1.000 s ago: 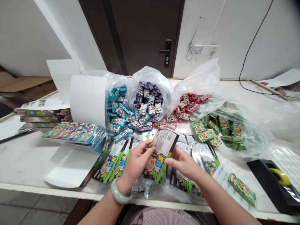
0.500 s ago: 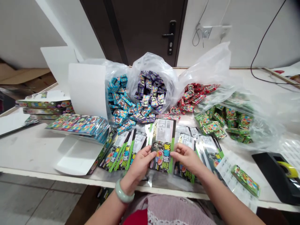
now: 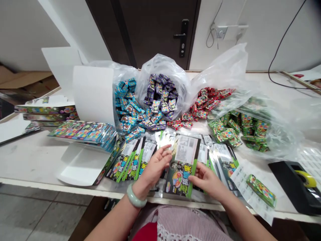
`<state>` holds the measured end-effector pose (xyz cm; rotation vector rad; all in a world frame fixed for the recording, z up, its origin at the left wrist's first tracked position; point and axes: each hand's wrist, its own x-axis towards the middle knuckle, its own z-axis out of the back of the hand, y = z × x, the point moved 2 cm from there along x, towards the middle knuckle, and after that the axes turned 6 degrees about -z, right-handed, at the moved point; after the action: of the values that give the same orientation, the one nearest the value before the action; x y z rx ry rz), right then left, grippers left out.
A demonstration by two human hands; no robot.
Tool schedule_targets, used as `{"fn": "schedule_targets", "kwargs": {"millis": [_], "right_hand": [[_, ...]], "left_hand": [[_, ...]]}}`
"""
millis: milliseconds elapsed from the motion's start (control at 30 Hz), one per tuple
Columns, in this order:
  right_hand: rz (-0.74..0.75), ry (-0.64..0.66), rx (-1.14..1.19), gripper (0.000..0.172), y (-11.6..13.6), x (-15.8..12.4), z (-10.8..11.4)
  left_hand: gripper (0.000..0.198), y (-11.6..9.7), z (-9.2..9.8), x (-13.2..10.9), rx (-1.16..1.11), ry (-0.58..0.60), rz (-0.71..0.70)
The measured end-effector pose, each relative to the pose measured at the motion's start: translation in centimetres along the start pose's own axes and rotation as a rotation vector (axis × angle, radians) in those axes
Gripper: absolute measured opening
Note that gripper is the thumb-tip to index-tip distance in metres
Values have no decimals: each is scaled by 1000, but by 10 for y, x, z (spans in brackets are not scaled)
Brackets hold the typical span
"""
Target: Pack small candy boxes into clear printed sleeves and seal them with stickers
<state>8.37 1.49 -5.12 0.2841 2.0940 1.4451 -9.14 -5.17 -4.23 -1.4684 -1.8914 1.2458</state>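
Note:
A black and green printed packet (image 3: 182, 167) is raised over the table, tilted slightly to the right. My right hand (image 3: 204, 177) grips its right edge, thumb on the front and fingers behind. Beside its left edge is my left hand (image 3: 156, 165), fingers apart and bent; I see nothing held in it. Similar packets lie fanned below, some to the left (image 3: 127, 162) and some to the right (image 3: 225, 162). Behind them, small blue packs (image 3: 129, 110), purple packs (image 3: 163, 93), red packs (image 3: 205, 102) and green packs (image 3: 225, 130) spill from clear plastic bags.
Stacked printed boxes (image 3: 50, 112) and an open display box with filled packs (image 3: 82, 132) stand on the left. At the right are a black tape dispenser (image 3: 296, 184) and a green pack (image 3: 262, 190) on a label sheet. The table's front edge (image 3: 75, 194) runs close below.
The packet has come up and nearer to me, tilting right, with my right hand on its edge. My left hand's fingers have come off its left edge. Red packs behind it are now uncovered.

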Motion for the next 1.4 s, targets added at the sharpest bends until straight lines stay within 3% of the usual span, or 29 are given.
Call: {"fn": "schedule_targets", "kwargs": {"millis": [167,233,333,400,533,700,800,867,967,1067,1133,1200,1267,1400], "right_hand": [[-44,161,-29,28,-17,-13,5],[-6,69,-47,39,-16,-16,13],[150,-230,-113,60,-1,-18,25],[238,-355,-171,57,11,-17,28],[344,-425,-262,42,24,-12,20],[363,-325,-398,30,30,-17,10],[371,-282,-517,19,39,-22,11],[384,-294,-607,11,47,-22,12],[413,-322,-651,15,57,-16,12],[345,-304,-463,8,62,-8,13],[274,-265,-356,17,63,-5,13],[282,-242,-415,15,65,-6,14],[346,-223,-555,5,69,-9,13],[370,-180,-666,8,77,-11,7]], "left_hand": [[50,-2,-9,5,32,28,-147],[56,1,-8,4,39,16,-182],[55,7,-7,0,125,-5,-217],[49,8,-7,-4,177,13,-224],[48,3,-10,-14,206,69,-222],[48,-7,-4,-25,323,92,-225],[27,-13,-2,-26,451,114,-238],[17,-18,-4,-25,546,105,-288],[14,-29,-12,-23,641,63,-433],[9,-35,-17,-19,539,50,-401],[15,-36,-17,-17,426,55,-305],[23,-39,-17,-17,407,70,-280],[17,-41,-17,-18,451,106,-313],[5,-44,-23,-18,460,100,-322]]}}
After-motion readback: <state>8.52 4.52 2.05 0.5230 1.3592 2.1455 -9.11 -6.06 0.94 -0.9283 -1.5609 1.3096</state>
